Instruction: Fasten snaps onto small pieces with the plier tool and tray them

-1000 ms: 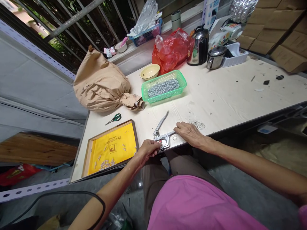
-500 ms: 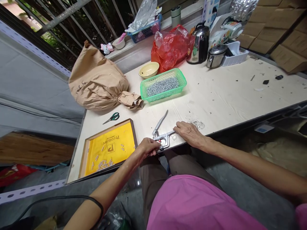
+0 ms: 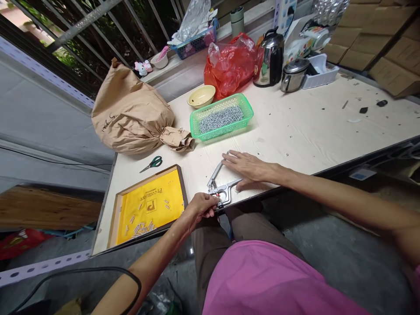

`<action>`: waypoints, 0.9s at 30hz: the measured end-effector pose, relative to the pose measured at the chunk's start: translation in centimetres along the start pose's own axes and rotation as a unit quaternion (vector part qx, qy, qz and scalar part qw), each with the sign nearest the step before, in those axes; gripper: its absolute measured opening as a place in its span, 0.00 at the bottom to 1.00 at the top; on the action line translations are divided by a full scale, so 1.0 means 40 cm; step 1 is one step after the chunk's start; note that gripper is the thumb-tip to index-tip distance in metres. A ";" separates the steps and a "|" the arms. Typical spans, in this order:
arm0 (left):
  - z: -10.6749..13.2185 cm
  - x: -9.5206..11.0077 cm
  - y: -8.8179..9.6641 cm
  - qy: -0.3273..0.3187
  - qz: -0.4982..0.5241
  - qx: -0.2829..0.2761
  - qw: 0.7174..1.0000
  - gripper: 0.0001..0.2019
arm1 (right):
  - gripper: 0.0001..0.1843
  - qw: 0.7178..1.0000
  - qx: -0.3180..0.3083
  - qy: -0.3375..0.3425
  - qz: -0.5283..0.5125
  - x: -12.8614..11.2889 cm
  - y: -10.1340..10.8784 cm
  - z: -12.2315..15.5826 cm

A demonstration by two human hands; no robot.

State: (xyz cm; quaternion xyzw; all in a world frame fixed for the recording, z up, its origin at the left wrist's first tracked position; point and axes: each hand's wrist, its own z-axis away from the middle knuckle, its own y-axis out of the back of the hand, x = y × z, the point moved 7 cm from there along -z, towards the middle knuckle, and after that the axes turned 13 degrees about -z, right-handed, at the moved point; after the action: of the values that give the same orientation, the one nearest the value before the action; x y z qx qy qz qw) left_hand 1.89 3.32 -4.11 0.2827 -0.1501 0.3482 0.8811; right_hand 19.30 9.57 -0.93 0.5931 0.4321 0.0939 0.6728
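Note:
Silver hand pliers (image 3: 226, 190) with a coil spring lie at the table's front edge, their two handles spread wide. My left hand (image 3: 203, 205) is closed in a pinch at the head of the pliers, by a small red part; what sits between the fingertips is hidden. Spanning both handles is my right hand (image 3: 244, 168), fingers over the upper handle and thumb at the lower one. Left of the pliers, a shallow tray (image 3: 181, 188) lined with yellow cloth holds several small metal pieces (image 3: 142, 228). A green basket (image 3: 221, 115) full of small metal pieces stands behind.
Green-handled scissors (image 3: 152, 163) lie behind the tray. At the back stand a brown paper sack (image 3: 131, 111), a cream bowl (image 3: 201, 96), a red plastic bag (image 3: 229, 65), a kettle (image 3: 269, 59) and a lidded metal pot (image 3: 294, 75). Small scraps lie on the right of the table.
My right hand has moved from the lower handle's end up and leftward, its fingers now across the upper handle. My left hand stays at the pliers' head.

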 end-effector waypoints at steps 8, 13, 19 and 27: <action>-0.002 -0.009 0.003 0.015 0.015 0.012 1.000 0.17 | 0.55 0.988 -0.132 0.024 0.072 -0.003 -0.029 -0.105; -0.002 -0.008 0.000 0.009 0.022 0.015 1.000 0.16 | 0.48 0.989 -0.122 0.022 0.077 -0.019 -0.018 -0.090; 0.005 -0.018 -0.002 0.022 0.005 0.020 1.000 0.18 | 0.38 0.993 -0.104 0.024 0.045 -0.033 -0.007 -0.055; 0.079 0.116 0.029 -0.250 -0.291 0.327 0.863 0.11 | 0.40 0.997 -0.074 0.022 0.028 -0.040 -0.007 -0.027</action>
State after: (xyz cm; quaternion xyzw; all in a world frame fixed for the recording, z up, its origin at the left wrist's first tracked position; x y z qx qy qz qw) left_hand 4.15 4.56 1.01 0.6633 -0.1537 0.0226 0.7320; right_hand 17.47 9.24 -0.34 0.5515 0.4219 0.1578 0.7021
